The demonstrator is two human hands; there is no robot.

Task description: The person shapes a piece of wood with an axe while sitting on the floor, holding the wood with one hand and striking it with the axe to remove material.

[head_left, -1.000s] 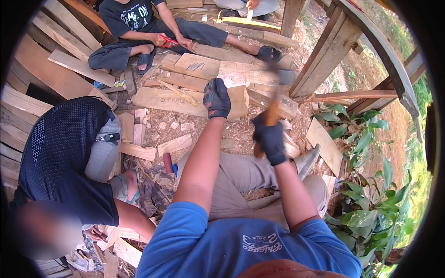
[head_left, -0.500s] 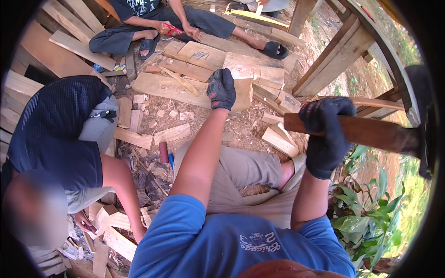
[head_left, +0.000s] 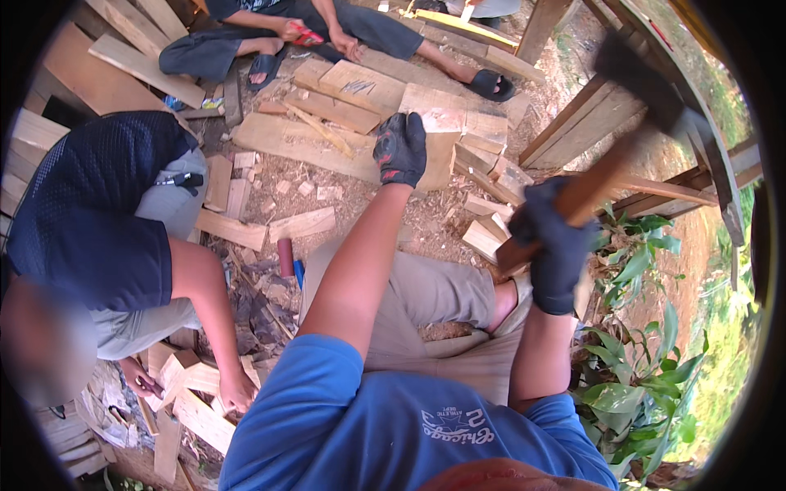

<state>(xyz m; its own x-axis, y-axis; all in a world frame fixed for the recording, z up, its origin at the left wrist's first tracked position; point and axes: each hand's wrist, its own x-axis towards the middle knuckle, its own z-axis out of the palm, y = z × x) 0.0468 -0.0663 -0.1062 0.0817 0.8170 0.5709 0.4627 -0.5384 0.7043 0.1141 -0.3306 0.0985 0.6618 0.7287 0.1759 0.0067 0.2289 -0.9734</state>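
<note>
My left hand, in a black work glove, is closed at the edge of a pale wooden block. Its fingertips are hidden, but it appears to grip the block. My right hand, gloved too, is wrapped round the wooden handle of an axe. The axe is raised at a slant to the right of my knee, its dark head up at the far right and smeared by motion. A wide log end and flat boards lie beyond the left hand.
At left a bent-over co-worker handles wood offcuts. Another person sits at the back, holding a red tool. Wood chips cover the ground. A slatted wooden frame and leafy plants stand at right.
My right hand has swung the axe from nearly level to a raised slant, its head moving up and leftward. My left hand stays by the block, barely shifted.
</note>
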